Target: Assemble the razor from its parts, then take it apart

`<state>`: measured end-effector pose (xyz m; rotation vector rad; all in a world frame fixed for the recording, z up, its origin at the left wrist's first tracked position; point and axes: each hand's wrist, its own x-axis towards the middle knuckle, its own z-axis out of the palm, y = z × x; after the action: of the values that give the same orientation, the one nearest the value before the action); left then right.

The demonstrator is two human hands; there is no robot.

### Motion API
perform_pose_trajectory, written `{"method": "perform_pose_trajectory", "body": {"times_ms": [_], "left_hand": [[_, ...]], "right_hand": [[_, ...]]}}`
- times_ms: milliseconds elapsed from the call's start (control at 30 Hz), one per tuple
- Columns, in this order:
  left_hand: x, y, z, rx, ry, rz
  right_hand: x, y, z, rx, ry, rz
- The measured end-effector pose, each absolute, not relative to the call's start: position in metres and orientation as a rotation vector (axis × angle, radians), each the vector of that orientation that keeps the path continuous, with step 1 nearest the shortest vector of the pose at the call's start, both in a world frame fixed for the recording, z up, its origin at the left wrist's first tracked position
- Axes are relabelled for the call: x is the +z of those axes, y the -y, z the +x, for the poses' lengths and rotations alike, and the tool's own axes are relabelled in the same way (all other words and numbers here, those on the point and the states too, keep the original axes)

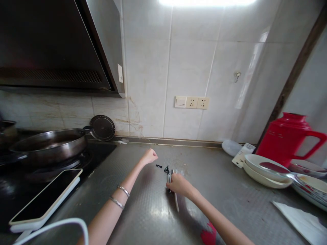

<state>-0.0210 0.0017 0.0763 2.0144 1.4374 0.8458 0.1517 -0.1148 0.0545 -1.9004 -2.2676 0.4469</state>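
Observation:
My left hand [149,157] hovers over or rests on the steel counter [143,211], its fingers curled closed; whether anything is pinched in them is hidden. Just right of it lies a small flat black piece [158,166]. My right hand [178,184] is closed around a slim tool with black and silver parts [168,177] and a pale curved strip [176,202] sticking out below toward me. A small black looped part [166,168] shows at the tool's far end, but I cannot tell if it is attached. The fingers cover most of the tool, so its kind is unclear.
On the left are a stove with a steel pan [51,149], a phone [47,197] and a white cable [63,221]. To the right stand a red thermos jug [283,136], stacked dishes [265,173] and a white paper [301,217]. A tiled wall with sockets [192,102] rises behind.

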Motion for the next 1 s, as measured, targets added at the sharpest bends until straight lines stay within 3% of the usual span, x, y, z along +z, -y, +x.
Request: {"method": "perform_pose_trajectory", "body": {"times_ms": [200,533,1000], "left_hand": [[0.057,0.000,-0.023,0.704,-1.598,2.202],[0.040,-0.001,-0.023,0.440,-1.488,2.557],[0.033,-0.004,-0.023,0.523,-1.367,2.643]], "right_hand": [[0.052,0.114,0.152,0.334,2.303,-1.855],[0.083,0.078,0.214,0.223,1.933,-1.742],[0.021,0.045,0.289,0.271,1.701,-1.678]]}}
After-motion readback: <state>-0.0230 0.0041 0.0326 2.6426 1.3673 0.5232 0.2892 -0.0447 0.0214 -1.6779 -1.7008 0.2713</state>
